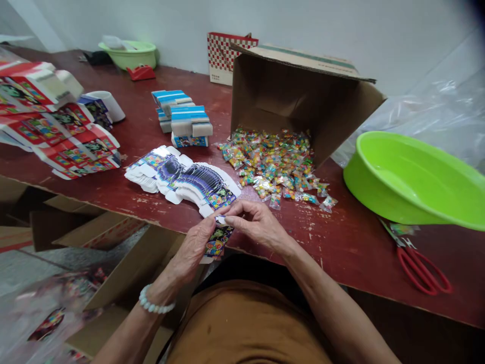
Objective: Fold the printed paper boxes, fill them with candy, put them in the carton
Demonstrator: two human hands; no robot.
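Both my hands hold one small printed candy box [217, 240] at the table's front edge. My left hand [193, 247] grips its left side, fingers closed round it. With thumb and fingers pinched at the box's upper end, my right hand [257, 222] is closed on it too; a white flap shows there. Just beyond lies a fanned row of flat purple box blanks [185, 177]. Small clear packets of colourful candy [269, 164] are heaped behind my right hand, spilling from a cardboard carton [280, 96] on its side.
Bundled red boxes [64, 121] stand at the left, and blue-and-white bundles [185, 114] behind the blanks. A large green basin [413, 177] and red-handled scissors [420, 265] are on the right. At the back are a green bowl [131, 54], red tape dispenser [141, 73] and checked bag [222, 58].
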